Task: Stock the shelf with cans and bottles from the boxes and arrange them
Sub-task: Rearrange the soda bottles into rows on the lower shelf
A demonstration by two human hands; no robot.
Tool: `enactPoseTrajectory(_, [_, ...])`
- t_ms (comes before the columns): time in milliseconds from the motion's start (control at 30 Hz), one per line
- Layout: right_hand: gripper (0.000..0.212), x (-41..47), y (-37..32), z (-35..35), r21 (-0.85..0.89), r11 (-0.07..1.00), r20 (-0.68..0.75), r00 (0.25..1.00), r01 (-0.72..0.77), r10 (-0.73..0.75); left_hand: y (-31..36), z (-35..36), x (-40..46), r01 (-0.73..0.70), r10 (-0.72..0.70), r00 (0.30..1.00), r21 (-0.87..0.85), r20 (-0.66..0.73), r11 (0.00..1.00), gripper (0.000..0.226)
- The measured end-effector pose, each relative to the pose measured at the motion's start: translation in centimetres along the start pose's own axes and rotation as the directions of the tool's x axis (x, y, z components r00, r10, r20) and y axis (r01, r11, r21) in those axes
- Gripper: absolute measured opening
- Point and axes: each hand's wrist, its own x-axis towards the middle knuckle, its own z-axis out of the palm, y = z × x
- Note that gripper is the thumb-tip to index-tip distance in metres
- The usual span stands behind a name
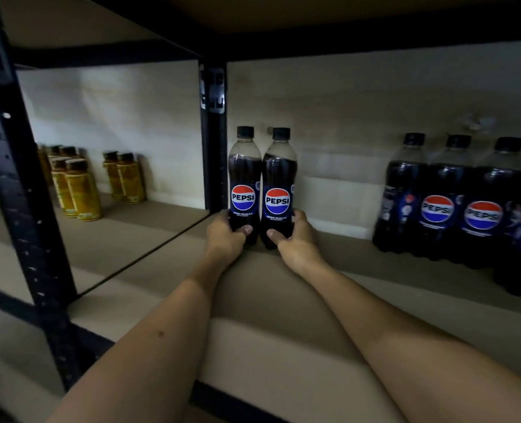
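Two small Pepsi Zero Sugar bottles stand upright side by side at the back left of the tan shelf board point(283, 300), labels facing me. My left hand point(225, 236) grips the base of the left bottle point(244, 178), thumb across its front. My right hand point(296, 239) grips the base of the right bottle point(279, 181) the same way. The two bottles touch each other near the black upright post point(213, 141).
A shrink-wrapped pack of larger Pepsi bottles point(454, 203) stands at the right of the same shelf. In the bay to the left, several yellow drink bottles point(79, 190) stand in groups. A black front post point(27, 209) rises at the left; another shelf board lies close overhead.
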Motion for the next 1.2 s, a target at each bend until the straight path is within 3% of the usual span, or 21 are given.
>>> enactPoseTrajectory(300, [0.057, 4.6, -0.7, 5.4, 0.002, 0.999, -0.035, 0.999, 0.036, -0.036, -3.2, -1.6, 6.3, -0.014, 0.014, 1.000, -0.027, 0.017, 1.000, 0.050])
enactPoseTrajectory(933, [0.054, 8.6, -0.1, 8.9, -0.146, 0.979, -0.109, 0.981, 0.144, -0.161, -5.0, -1.3, 11.2, -0.021, 0.025, 0.998, 0.083, -0.055, 0.996, 0.038])
enactPoseTrajectory(1200, [0.053, 9.2, 0.3, 8.8, -0.121, 0.981, -0.096, 0.982, 0.152, -0.164, -5.3, -1.0, 11.9, -0.025, 0.031, 0.998, 0.096, -0.055, 0.995, 0.037])
